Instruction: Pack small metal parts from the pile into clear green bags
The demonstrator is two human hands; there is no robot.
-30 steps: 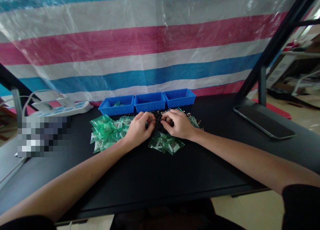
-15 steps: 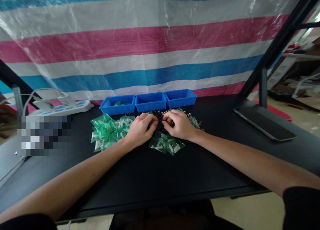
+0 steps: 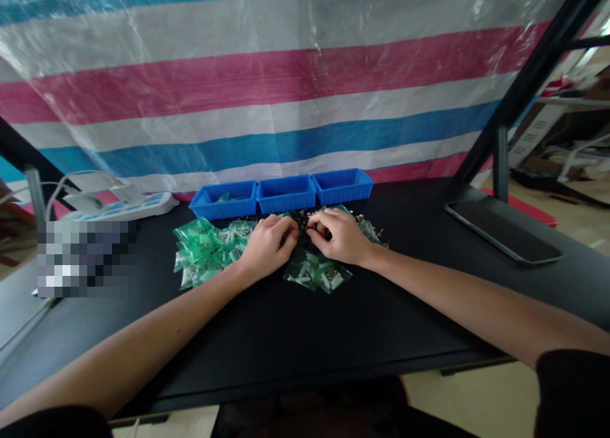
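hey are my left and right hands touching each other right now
Apart. The head view shows a narrow gap between the fingertips of the left hand and right hand, with small dark parts visible in it.

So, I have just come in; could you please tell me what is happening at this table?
A person is working with both bare hands at a pile of small black parts on the black table. The left hand and right hand face each other there, fingers bent; whether they grip a piece is too small to tell. Green bags lie beside the left hand, with more just in front of the pile. Three blue trays stand in a row behind.
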